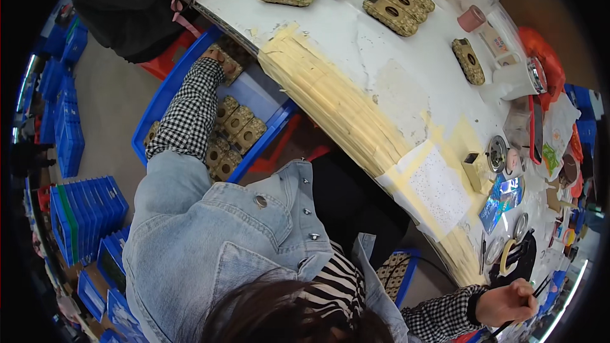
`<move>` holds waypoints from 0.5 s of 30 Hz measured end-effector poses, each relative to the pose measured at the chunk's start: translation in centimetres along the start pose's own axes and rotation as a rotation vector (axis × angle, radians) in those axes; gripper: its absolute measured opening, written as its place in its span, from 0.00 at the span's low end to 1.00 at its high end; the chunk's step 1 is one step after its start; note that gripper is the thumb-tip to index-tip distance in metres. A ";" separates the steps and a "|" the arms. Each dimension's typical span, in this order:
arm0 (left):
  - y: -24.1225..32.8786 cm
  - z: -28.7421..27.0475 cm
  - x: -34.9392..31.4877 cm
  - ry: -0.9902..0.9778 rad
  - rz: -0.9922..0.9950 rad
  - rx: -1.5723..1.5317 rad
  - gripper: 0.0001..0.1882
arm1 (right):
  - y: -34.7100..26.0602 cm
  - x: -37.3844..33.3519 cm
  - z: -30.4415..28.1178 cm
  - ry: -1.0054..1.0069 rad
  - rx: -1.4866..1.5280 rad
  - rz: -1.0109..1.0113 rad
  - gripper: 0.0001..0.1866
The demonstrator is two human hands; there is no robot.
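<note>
Reaching down into a blue plastic crate (274, 119) beside the table, my left hand (215, 56) has its fingers closed on a camouflage-patterned toy tank hull (232, 72); my sleeve hides part of the crate. Several similar hulls (240, 124), each with a round dark hole on top, lie in the crate below my forearm. At the lower right, my right hand (507, 305) grips a thin black stick (542, 287), like a brush or pen; its tip is hard to make out. More tank hulls (394, 9) stand in rows on the white table.
Yellow tape covers the table's near edge (337, 98). A speckled paper sheet (438, 184), a white mug (511, 79), a lone hull (468, 61) and small tins (497, 154) lie toward the right. Stacked blue crates (89, 216) stand on the floor at left.
</note>
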State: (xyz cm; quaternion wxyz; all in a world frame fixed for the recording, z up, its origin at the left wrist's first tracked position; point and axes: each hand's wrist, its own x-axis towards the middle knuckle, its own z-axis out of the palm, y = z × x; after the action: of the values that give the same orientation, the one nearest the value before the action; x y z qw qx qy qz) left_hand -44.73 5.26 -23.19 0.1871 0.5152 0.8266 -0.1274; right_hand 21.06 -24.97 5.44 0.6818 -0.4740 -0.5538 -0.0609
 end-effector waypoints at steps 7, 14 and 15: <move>2.1 -0.9 -3.8 0.030 0.010 0.047 0.31 | -0.5 -1.6 -3.3 0.135 -0.125 0.121 0.18; -1.1 -3.4 -6.7 0.045 -0.089 -0.062 0.30 | 0.6 -2.4 -3.6 0.074 -0.091 0.160 0.19; -2.6 -3.8 -7.5 0.074 -0.102 -0.132 0.29 | 0.8 -2.3 -4.2 0.046 -0.056 0.169 0.19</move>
State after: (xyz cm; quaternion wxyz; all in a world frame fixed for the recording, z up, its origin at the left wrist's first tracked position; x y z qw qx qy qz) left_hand -44.75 -0.39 -16.47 0.1834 0.4634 0.8647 -0.0627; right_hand 23.59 -28.50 3.33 0.6834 -0.5367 -0.4940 -0.0294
